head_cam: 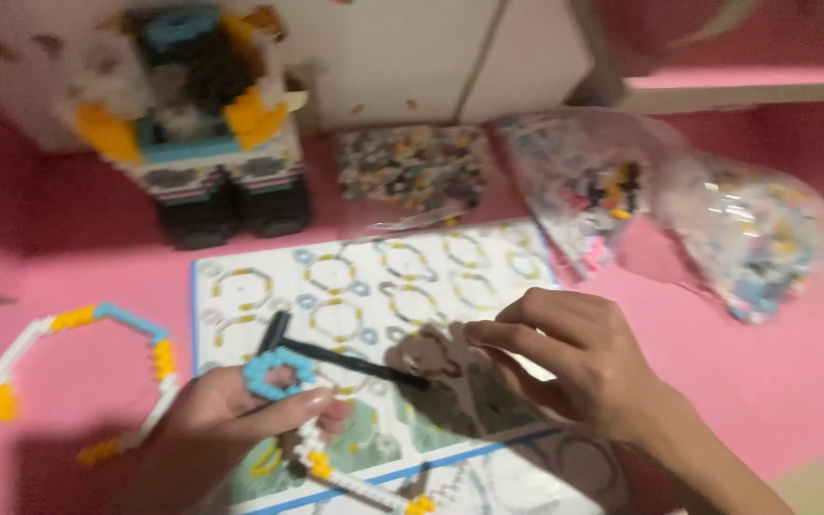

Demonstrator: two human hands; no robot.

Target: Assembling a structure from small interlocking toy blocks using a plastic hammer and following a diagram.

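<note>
A printed instruction sheet [374, 286], white with a blue edge and rows of ring diagrams, lies flat under both hands. Beyond the right hand [574, 362], two clear plastic bags [746, 238] of mixed coloured pieces slump, and a square packet [412, 167] sits beside them.

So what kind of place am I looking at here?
Probably a home hobby spot for small building bricks: a pink table with an instruction sheet, bags of loose bricks and a finished brick figure. The left hand holds a blue brick ring.
</note>
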